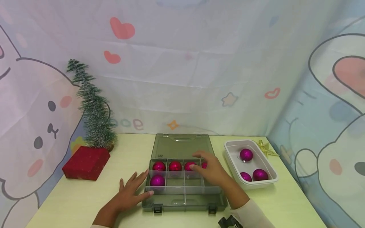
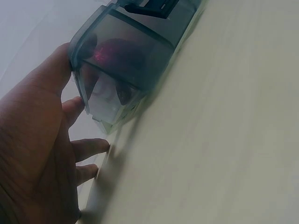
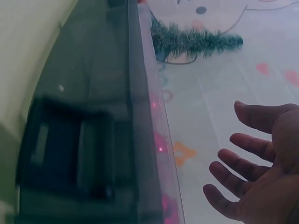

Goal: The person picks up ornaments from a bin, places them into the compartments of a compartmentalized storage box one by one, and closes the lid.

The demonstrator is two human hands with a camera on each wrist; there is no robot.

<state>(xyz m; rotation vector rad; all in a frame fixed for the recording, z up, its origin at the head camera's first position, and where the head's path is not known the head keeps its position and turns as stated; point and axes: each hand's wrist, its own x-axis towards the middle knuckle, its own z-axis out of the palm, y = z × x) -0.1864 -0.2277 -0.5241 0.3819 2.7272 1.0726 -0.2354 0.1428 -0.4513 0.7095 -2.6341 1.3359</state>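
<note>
A green-tinted organizer box lies with its lid folded back. Along its back row sit several shiny ornament balls, among them a red ball; the rightmost is partly hidden by a hand. A purple glitter ball occupies the left compartment of the second row. My left hand is beside the box's left side, fingers spread, thumb and fingertips at its edge. Over the right part of the back row is my right hand, its fingers spread and loosely bent; the right wrist view shows that hand holding nothing.
To the right stands a white tray with purple glitter balls, one of them near its back. Behind it lies a gold star. A small frosted tree rises at left behind a red velvety block. A printed cloth hangs behind.
</note>
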